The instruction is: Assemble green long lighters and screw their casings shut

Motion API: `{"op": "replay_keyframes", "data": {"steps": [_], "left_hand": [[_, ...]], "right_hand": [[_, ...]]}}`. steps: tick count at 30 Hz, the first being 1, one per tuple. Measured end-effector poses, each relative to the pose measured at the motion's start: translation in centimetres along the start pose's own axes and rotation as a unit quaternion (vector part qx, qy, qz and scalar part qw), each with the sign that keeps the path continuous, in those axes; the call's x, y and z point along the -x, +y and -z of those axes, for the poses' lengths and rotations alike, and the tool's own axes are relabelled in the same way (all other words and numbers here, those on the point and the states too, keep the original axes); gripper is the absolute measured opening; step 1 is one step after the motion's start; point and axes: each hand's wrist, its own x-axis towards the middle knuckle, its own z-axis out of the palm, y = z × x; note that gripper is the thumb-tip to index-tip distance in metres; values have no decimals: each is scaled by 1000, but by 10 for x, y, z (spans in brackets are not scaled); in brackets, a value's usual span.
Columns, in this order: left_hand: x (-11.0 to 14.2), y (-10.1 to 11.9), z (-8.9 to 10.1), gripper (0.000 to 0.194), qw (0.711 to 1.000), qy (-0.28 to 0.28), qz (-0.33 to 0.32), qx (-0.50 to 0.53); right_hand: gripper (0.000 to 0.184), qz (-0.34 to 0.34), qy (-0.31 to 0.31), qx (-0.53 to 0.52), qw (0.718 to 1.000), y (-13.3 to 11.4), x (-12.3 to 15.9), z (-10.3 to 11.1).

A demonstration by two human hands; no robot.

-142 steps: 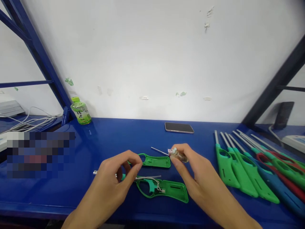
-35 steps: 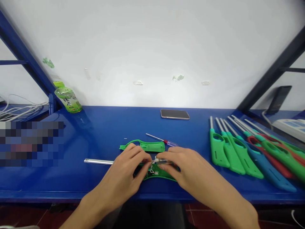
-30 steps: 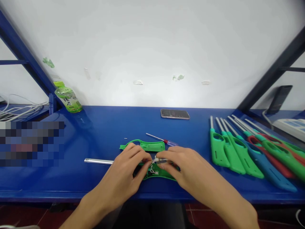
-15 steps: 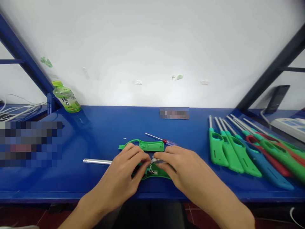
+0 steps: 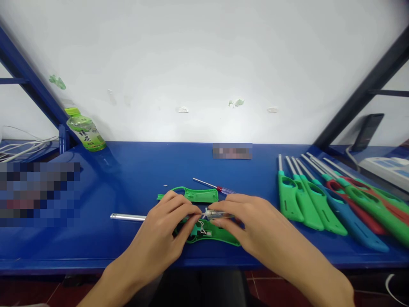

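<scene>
My right hand (image 5: pixel 243 215) pinches a clear fuel tank (image 5: pixel 220 214) with a pale valve end pointing left. Close by, the fingertips of my left hand (image 5: pixel 174 219) are pressed together at that valve end; what they grip is hidden. Under both hands lies an opened green lighter shell half (image 5: pixel 225 235) with thin white wires (image 5: pixel 202 228) and small parts inside. A metal lighter tube (image 5: pixel 128 217) sticks out to the left from beneath my left hand. Just behind my hands rests the other green shell half (image 5: pixel 204 195), hollow side showing.
A screwdriver (image 5: pixel 212 186) lies behind the shell, and a small metal pin (image 5: pixel 165 185) to its left. Several long lighters (image 5: pixel 315 204) lie in a row at right. At back left stands a green-capped bottle (image 5: pixel 85 130). A phone (image 5: pixel 369 132) leans beyond the right frame post.
My right hand has shifted slightly right, and more of the clear tank shows between its fingers. More of the lower shell half is uncovered. The view has moved a little.
</scene>
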Motion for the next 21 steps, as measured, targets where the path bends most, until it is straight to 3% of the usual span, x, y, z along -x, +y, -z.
{"op": "replay_keyframes", "data": {"steps": [21], "left_hand": [[2,-2,1,17,999,19,-23,24]], "right_hand": [[15,9,-4,7,1000,-5,-6,-2]]}}
